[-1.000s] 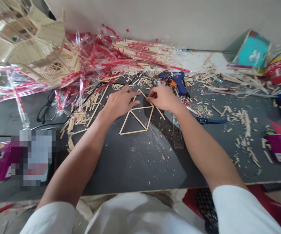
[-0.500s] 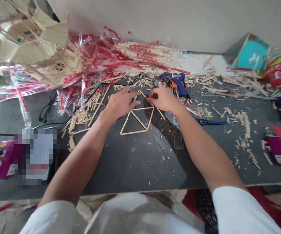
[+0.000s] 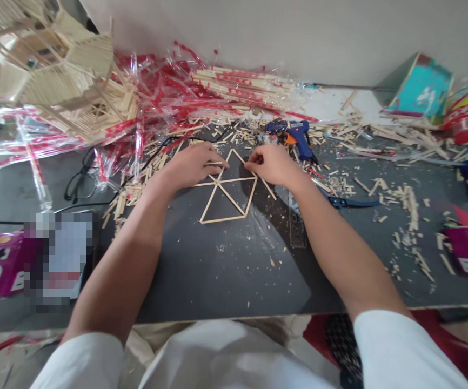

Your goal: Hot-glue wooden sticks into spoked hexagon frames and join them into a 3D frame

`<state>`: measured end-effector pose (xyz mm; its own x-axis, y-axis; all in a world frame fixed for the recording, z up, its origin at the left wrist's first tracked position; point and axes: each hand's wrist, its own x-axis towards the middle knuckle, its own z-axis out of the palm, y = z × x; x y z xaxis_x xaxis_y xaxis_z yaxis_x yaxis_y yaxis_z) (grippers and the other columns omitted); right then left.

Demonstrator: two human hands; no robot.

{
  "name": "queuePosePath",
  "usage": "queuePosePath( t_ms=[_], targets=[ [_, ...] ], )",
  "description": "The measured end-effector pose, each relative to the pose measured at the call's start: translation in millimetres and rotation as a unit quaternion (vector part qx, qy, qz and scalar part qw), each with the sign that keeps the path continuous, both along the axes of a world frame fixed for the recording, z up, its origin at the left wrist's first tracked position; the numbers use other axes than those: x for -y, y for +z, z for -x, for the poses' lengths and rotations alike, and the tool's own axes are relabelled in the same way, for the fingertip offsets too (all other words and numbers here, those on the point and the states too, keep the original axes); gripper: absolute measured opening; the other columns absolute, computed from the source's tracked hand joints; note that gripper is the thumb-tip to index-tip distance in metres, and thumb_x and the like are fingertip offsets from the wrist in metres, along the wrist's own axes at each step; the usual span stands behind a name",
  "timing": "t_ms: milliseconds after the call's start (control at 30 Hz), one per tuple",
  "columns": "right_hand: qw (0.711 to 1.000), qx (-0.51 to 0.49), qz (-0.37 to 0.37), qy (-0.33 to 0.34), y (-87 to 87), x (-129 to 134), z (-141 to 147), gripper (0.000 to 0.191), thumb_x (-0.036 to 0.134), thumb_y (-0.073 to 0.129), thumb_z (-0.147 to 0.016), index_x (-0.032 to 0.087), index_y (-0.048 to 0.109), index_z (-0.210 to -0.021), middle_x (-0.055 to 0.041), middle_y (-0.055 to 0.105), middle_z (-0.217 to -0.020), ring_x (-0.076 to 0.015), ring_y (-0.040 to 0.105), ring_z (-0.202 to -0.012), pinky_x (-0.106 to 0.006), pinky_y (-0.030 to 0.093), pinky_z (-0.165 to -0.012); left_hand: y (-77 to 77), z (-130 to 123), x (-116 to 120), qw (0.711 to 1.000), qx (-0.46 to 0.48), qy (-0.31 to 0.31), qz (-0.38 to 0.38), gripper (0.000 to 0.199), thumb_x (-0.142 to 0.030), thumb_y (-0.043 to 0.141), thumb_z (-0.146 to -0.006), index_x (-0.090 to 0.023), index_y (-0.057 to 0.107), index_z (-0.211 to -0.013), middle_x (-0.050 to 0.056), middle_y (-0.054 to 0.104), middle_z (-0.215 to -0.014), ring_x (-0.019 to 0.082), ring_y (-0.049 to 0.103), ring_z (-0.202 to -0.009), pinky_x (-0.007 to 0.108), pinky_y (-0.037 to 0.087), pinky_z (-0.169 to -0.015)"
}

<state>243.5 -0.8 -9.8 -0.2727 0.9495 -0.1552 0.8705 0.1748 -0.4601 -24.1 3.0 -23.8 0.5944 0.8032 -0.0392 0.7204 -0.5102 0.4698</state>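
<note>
A flat frame of thin wooden sticks [image 3: 226, 202] lies on the dark board [image 3: 226, 270], forming triangles inside an outline with a pointed top. My left hand [image 3: 189, 166] rests at the frame's upper left, its fingertips over a short wooden stick [image 3: 214, 163]. My right hand [image 3: 268, 163] is at the frame's upper right, its fingers bunched against the top sticks. Those fingers hide whether anything lies between them. Loose stick pieces [image 3: 131, 192] are heaped left of my left hand.
A blue glue gun [image 3: 293, 135] lies just beyond my right hand. A large stick-built model [image 3: 64, 75] and red-printed plastic wrap [image 3: 242, 86] stand behind. Eyeglasses [image 3: 82, 181], a clear ruler [image 3: 296, 227] and blue-handled pliers [image 3: 353, 203] are on the board among scattered chips.
My left hand has moved left and lies lower over the frame. A stick now extends left of the crossbar. My right hand has barely moved.
</note>
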Motion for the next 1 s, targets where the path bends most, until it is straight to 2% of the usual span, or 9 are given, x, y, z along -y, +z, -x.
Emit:
queuePosePath(
  t_ms=[100, 333, 467, 567, 633, 700, 800, 1000],
  targets=[
    [1.0, 0.002, 0.0, 0.0, -0.4, -0.2, 0.0, 0.011, 0.022, 0.082, -0.104, 0.015, 0.087, -0.099, -0.0145, 0.086, -0.102, -0.0303, 0.08, -0.099, -0.041, 0.059, -0.093, 1.4, 7.9, -5.4, 0.999, -0.004, -0.038, 0.024, 0.034, -0.034, 0.069, -0.105, -0.032, 0.092, -0.131, 0.009, 0.079, -0.125, 0.028, 0.073, -0.121, 0.039, 0.054, -0.11],
    [1.0, 0.001, -0.002, -0.001, 0.2, 1.2, 0.7, 0.009, 0.021, 0.081, -0.103, 0.015, 0.087, -0.098, -0.0139, 0.086, -0.101, -0.0292, 0.08, -0.097, -0.041, 0.059, -0.094, 2.1, 6.8, -6.1, 0.998, -0.027, -0.05, 0.03, 0.037, -0.032, 0.068, -0.106, -0.034, 0.09, -0.135, 0.009, 0.081, -0.127, 0.027, 0.074, -0.121, 0.038, 0.055, -0.109],
    [1.0, 0.0, -0.003, -0.005, -0.2, 1.6, 0.9, 0.009, 0.021, 0.081, -0.103, 0.016, 0.086, -0.097, -0.0133, 0.086, -0.1, -0.0283, 0.079, -0.096, -0.04, 0.058, -0.092, 6.4, -0.8, 2.3, 0.999, -0.045, -0.025, 0.01, 0.039, -0.031, 0.062, -0.11, -0.033, 0.087, -0.141, 0.009, 0.079, -0.136, 0.03, 0.073, -0.13, 0.041, 0.054, -0.115],
    [1.0, 0.0, -0.004, -0.004, -0.7, 1.2, 0.6, 0.009, 0.02, 0.081, -0.102, 0.015, 0.086, -0.096, -0.013, 0.085, -0.098, -0.0279, 0.079, -0.094, -0.04, 0.058, -0.091, 8.8, -11.7, 13.3, 0.998, -0.047, 0.021, -0.034, 0.048, -0.032, 0.055, -0.116, -0.032, 0.074, -0.161, 0.011, 0.074, -0.154, 0.033, 0.067, -0.145, 0.045, 0.053, -0.121],
    [1.0, -0.003, -0.006, -0.001, -0.9, 0.8, 0.3, 0.009, 0.02, 0.081, -0.102, 0.015, 0.086, -0.096, -0.0128, 0.085, -0.096, -0.0279, 0.079, -0.093, -0.04, 0.058, -0.09, 9.2, -20.5, 20.4, 0.996, -0.057, 0.051, -0.05, 0.055, -0.034, 0.052, -0.119, -0.034, 0.062, -0.173, 0.012, 0.072, -0.156, 0.034, 0.069, -0.144, 0.045, 0.057, -0.116],
    [1.0, -0.004, -0.007, 0.001, -1.0, 0.4, 0.1, 0.009, 0.02, 0.081, -0.101, 0.015, 0.086, -0.095, -0.0126, 0.085, -0.096, -0.0281, 0.079, -0.093, -0.04, 0.058, -0.09, 8.6, -28.5, 25.5, 0.992, -0.085, 0.07, -0.056, 0.056, -0.034, 0.049, -0.121, -0.035, 0.058, -0.176, 0.013, 0.073, -0.15, 0.034, 0.075, -0.134, 0.043, 0.06, -0.106],
    [1.0, -0.002, -0.006, 0.001, -0.7, 0.3, 0.1, 0.011, 0.021, 0.081, -0.102, 0.015, 0.086, -0.094, -0.013, 0.085, -0.096, -0.0285, 0.079, -0.094, -0.041, 0.058, -0.092, 6.6, -35.7, 28.6, 0.988, -0.114, 0.078, -0.071, 0.056, -0.034, 0.047, -0.122, -0.038, 0.058, -0.176, 0.014, 0.073, -0.144, 0.034, 0.078, -0.126, 0.04, 0.061, -0.097],
    [1.0, -0.005, 0.002, 0.0, 0.6, 1.3, -0.1, 0.012, 0.022, 0.081, -0.104, 0.016, 0.086, -0.096, -0.0139, 0.086, -0.099, -0.0288, 0.079, -0.095, -0.041, 0.058, -0.092, 4.1, -37.0, 27.3, 0.985, -0.132, 0.079, -0.077, 0.056, -0.034, 0.043, -0.121, -0.039, 0.061, -0.174, 0.015, 0.075, -0.14, 0.035, 0.079, -0.121, 0.042, 0.06, -0.092]
  ],
)
